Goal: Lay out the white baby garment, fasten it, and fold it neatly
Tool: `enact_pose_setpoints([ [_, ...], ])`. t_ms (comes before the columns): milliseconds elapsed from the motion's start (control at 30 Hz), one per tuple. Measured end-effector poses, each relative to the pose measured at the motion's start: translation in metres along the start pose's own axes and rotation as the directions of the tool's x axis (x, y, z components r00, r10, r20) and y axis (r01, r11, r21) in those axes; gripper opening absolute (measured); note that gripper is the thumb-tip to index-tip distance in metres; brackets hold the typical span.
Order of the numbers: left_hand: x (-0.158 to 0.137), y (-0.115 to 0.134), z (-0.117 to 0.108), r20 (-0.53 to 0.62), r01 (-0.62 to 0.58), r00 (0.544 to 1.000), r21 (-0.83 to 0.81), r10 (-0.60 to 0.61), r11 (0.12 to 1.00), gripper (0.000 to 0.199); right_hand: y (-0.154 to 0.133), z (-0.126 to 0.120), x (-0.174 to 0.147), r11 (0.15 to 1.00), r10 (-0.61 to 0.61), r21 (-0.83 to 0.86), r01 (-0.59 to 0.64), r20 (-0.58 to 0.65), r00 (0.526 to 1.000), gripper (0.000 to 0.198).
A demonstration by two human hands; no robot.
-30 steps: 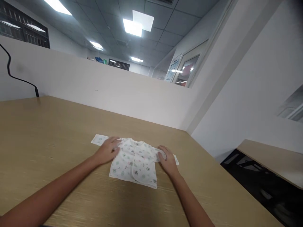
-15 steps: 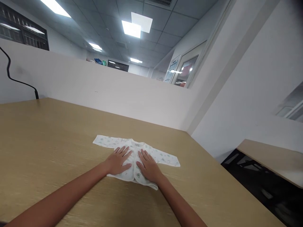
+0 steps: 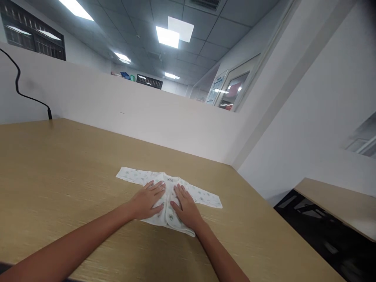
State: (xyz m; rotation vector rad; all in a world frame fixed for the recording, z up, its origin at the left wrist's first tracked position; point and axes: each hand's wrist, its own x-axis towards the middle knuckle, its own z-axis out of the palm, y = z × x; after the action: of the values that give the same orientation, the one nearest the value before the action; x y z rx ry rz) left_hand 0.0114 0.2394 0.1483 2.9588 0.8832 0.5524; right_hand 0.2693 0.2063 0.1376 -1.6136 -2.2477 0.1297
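Observation:
A small white long-sleeved baby jacket (image 3: 170, 222) with a pale printed pattern lies spread on the wooden table, its neckline facing away from me. Both sleeves stretch out sideways. My left hand (image 3: 149, 200) lies flat on the left front panel, fingers spread. On the right front panel rests my right hand (image 3: 186, 207), palm down with its fingers extended. The front opening edge runs between the two hands. Parts of the jacket's body are hidden beneath my palms and fingers.
The light wooden table (image 3: 73, 164) meets a low white partition (image 3: 147, 117) at the back. A black cable (image 3: 32, 98) comes down to the table at the far left. To the right stands another wooden-topped table (image 3: 337, 203) with a dark underside.
My left hand has slid slightly inward over the jacket, and my right hand has shifted a little to the right. The camera view has turned slightly.

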Motion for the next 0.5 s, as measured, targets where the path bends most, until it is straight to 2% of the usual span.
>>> enact_pose_setpoints([
  [67,-0.002,0.006,0.001,0.055,-0.011,0.998,-0.042,0.014,0.999,0.076,-0.005,-0.008,-0.002,0.991,-0.099,0.082,0.108,-0.105,0.990,0.063],
  [133,-0.004,0.008,0.004,0.136,-0.001,0.991,-0.089,0.013,0.996,0.089,-0.014,-0.020,-0.006,0.969,-0.153,0.170,0.178,-0.151,0.977,0.044],
  [200,-0.007,0.006,0.007,0.189,0.022,0.982,-0.117,0.001,0.993,0.100,-0.023,-0.033,-0.012,0.957,-0.163,0.236,0.170,-0.048,0.985,0.024],
  [300,-0.007,-0.002,0.005,0.234,0.051,0.972,-0.129,-0.020,0.990,0.111,-0.033,-0.044,-0.022,0.960,-0.181,0.248,0.129,0.199,0.963,0.032],
  [367,-0.007,-0.007,0.002,0.268,0.061,0.963,-0.130,-0.024,0.990,0.116,-0.039,-0.047,-0.027,0.959,-0.210,0.237,0.155,0.232,0.950,0.029],
  [500,-0.007,-0.014,-0.004,0.314,0.067,0.949,-0.101,-0.032,0.993,0.120,-0.046,-0.046,-0.031,0.946,-0.267,0.240,0.216,0.207,0.941,0.012],
])
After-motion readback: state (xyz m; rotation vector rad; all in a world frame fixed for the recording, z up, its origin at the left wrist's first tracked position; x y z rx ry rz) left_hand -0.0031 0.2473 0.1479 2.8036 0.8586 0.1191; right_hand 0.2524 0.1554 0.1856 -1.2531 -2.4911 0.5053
